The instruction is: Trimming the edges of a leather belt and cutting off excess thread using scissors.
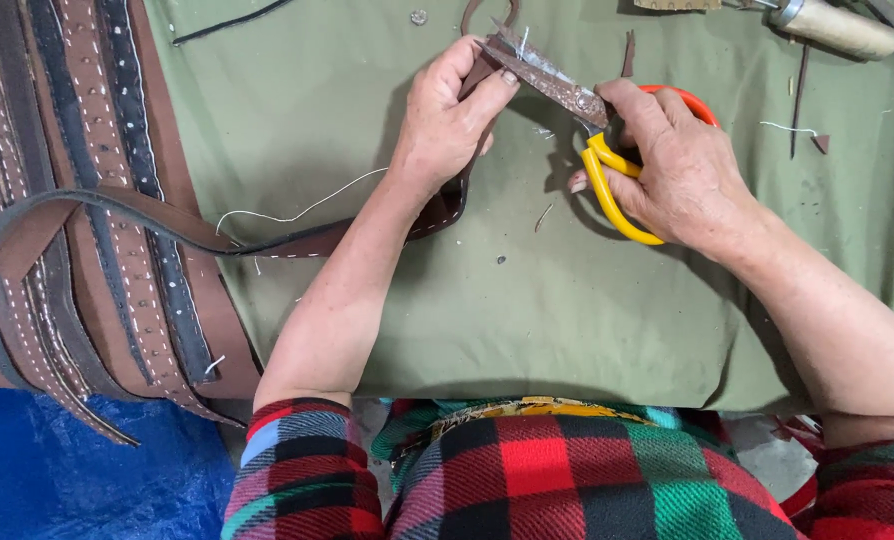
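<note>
Brown stitched leather strap [297, 240] pinched by left hand [447, 125], right hand [677, 170] gripping yellow-handled scissors [607, 170]

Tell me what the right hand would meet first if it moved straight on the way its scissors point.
Probably the left hand, which pinches the dark brown leather strap at the blade tips.

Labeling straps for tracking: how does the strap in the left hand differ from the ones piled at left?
The held brown strap runs single across the green cloth, its end pinched by the left hand at the scissors. The piled straps lie untouched, overlapping, some black. Both show pale stitching.
</note>
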